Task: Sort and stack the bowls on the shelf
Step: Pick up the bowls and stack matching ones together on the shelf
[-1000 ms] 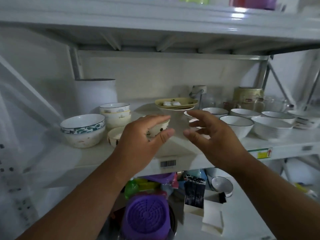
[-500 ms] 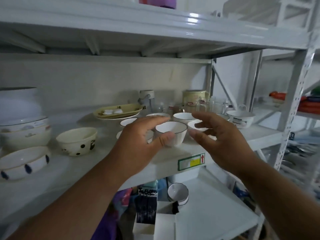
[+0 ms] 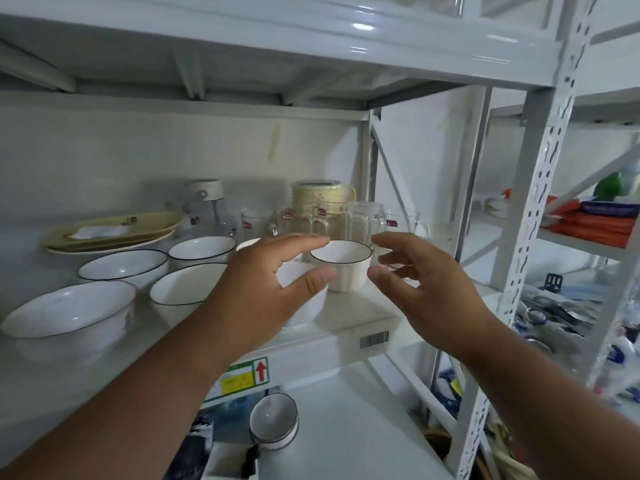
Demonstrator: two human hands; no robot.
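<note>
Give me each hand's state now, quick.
Left hand: open, holding nothing, beside the small bowl.
Right hand: open, holding nothing, fingers spread.

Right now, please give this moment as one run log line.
left hand: open | right hand: open | cup: on shelf, between hands, ungrasped

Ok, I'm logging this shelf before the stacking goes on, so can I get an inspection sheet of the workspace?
Surface: white metal shelf, barcode label on its front edge.
Job's things: small black-rimmed bowl upright between the hands; wider black-rimmed bowls and a plain white bowl to the left, none stacked.
Clutter: yellow plates, glass mugs and a pale yellow jug behind.
Grips: left hand and right hand open, either side of the small bowl, holding nothing.
Cables: nothing seen.
Surroundings: another bowl on the lower shelf; neighbouring rack to the right.
</note>
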